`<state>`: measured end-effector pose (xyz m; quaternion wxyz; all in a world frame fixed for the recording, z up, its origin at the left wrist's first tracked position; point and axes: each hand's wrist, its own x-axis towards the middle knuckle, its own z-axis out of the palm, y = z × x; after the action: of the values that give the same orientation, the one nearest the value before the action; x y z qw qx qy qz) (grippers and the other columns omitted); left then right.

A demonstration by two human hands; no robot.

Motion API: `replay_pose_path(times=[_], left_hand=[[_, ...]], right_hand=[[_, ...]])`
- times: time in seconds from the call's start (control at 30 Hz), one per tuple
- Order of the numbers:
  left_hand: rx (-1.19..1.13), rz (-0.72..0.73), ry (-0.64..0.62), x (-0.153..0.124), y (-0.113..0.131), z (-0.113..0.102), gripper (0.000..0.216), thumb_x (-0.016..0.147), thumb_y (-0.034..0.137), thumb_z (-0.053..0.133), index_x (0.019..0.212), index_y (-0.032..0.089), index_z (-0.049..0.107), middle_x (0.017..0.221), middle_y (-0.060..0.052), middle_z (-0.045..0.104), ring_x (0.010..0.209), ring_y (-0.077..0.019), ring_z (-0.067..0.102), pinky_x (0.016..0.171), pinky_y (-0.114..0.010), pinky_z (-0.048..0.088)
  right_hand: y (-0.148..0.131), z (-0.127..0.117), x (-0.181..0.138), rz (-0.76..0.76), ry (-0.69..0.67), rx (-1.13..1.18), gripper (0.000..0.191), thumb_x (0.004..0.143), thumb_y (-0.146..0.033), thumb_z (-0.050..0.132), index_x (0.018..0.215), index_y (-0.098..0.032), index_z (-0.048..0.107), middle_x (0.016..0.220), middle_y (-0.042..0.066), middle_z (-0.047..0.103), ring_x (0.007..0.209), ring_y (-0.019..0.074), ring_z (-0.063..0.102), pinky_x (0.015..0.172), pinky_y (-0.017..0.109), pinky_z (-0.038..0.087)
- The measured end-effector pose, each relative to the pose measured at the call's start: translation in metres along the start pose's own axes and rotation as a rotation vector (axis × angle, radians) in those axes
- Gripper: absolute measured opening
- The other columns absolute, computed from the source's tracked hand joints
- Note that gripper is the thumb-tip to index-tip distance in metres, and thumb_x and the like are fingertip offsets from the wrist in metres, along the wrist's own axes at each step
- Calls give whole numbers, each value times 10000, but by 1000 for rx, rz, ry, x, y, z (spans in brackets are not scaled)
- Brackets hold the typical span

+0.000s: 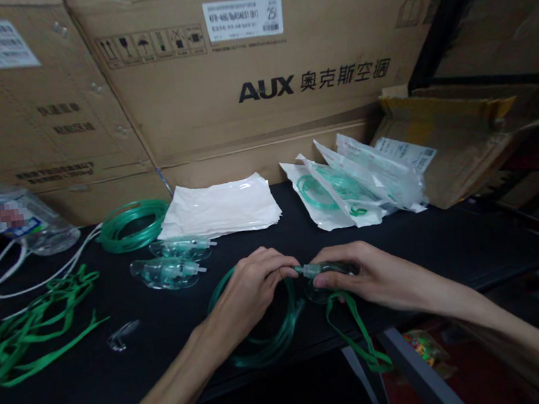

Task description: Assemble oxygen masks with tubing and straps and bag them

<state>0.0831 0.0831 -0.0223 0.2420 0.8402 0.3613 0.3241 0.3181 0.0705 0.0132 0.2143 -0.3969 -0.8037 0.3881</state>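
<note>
- The left hand [255, 286] is closing around the end of a green tube [272, 342], pinching it between the thumb and the fingertips, at the near middle of the black counter [451, 238].
- The right hand [365, 279] is gripping a clear mask [329, 268] with the fingers curled over it, so most of the mask is hidden.
- The tube end and the narrow port of the mask are meeting between the two hands; I cannot tell if they are already joined.
- The rest of the green tube is lying in a loose coil under the left hand, reaching the near edge of the counter.
- A green strap [359, 332] is hanging from the mask and is dropping over the near edge.
- Two other masks [173, 263] are lying just beyond the left hand, side by side.
- A second tube coil [132, 225] is resting farther to the left, beside a stack of white pouches [221, 208].
- Sealed packs [356, 185] are leaning in a row at the far right, in front of folded cardboard [457, 133].
- A heap of loose straps [29, 323] is spreading over the left part of the counter, near a white cable [8, 273] and a water bottle [16, 217].
- A small clear clip [123, 334] is lying alone between the straps and the left arm.
- Large cardboard boxes [253, 66] are standing along the far side.
</note>
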Motion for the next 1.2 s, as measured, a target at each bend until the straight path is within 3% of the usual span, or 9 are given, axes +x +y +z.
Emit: replay_pose_path(times=[0.1, 0.2, 0.3, 0.43, 0.6, 0.73, 0.97, 1.1, 1.2], left_hand=[[23, 19, -7, -1, -1, -1, 262, 963, 71, 527, 993, 200, 754, 957, -15, 763, 918, -167, 669, 831, -283, 507], [38, 36, -10, -1, -2, -1, 258, 960, 59, 540, 959, 202, 755, 958, -3, 764, 912, -156, 670, 833, -266, 503], [37, 56, 8, -2, -5, 1, 251, 957, 62, 556, 950, 203, 763, 957, -4, 764, 902, -151, 672, 822, -259, 506], [35, 60, 34, -2, -7, 1, 270, 939, 37, 561, 901, 193, 779, 953, -24, 773, 884, -160, 680, 799, -275, 519], [24, 85, 61, -1, -6, 1, 277, 932, 19, 551, 884, 160, 784, 934, -51, 775, 867, -168, 677, 790, -287, 527], [28, 108, 105, -2, -7, 2, 276, 926, 5, 554, 901, 159, 782, 927, -42, 767, 864, -163, 670, 790, -283, 521], [130, 29, 62, 0, -1, -1, 243, 964, 84, 561, 1051, 172, 770, 977, -46, 758, 900, -187, 654, 806, -304, 514], [195, -14, 16, 0, 8, -17, 246, 997, 240, 565, 1179, 228, 730, 1139, -27, 731, 1092, -188, 618, 980, -317, 475], [319, -107, -38, -5, 10, -31, 416, 948, 313, 643, 1355, 231, 616, 1323, -56, 643, 1246, -222, 555, 1094, -361, 412]], right_hand=[[3, 4, 0, -125, 55, -155, 228, 985, -384, 580, 1069, -244, 738, 1009, 52, 740, 924, 228, 672, 844, 332, 487], [7, 10, 1, -207, 95, -299, 203, 989, -319, 568, 1086, -239, 727, 1039, 89, 716, 918, 243, 684, 779, 333, 503], [5, 15, 3, -186, 100, -350, 206, 994, -305, 550, 1058, -212, 722, 1008, 104, 699, 855, 239, 684, 730, 334, 503], [-3, 18, 4, -84, 88, -150, 213, 997, -323, 555, 990, -208, 734, 938, 67, 708, 836, 208, 659, 755, 324, 490], [-4, 20, 6, 280, -1, 456, 351, 870, -508, 709, 950, -169, 748, 722, 10, 612, 599, 117, 541, 449, 201, 327], [-1, 19, 10, 444, -121, 867, 425, 821, -529, 760, 1008, -147, 740, 776, 29, 614, 595, 110, 590, 365, 150, 295], [-1, 13, 21, 386, -113, 825, 382, 870, -498, 719, 981, -132, 725, 778, 39, 633, 573, 104, 583, 355, 139, 390], [-1, 9, 23, 379, -61, 725, 357, 873, -492, 713, 942, -142, 704, 789, 25, 641, 549, 83, 557, 380, 139, 382], [0, 8, 21, 374, -11, 671, 386, 874, -508, 701, 963, -132, 697, 853, 58, 692, 555, 85, 563, 407, 158, 388]])
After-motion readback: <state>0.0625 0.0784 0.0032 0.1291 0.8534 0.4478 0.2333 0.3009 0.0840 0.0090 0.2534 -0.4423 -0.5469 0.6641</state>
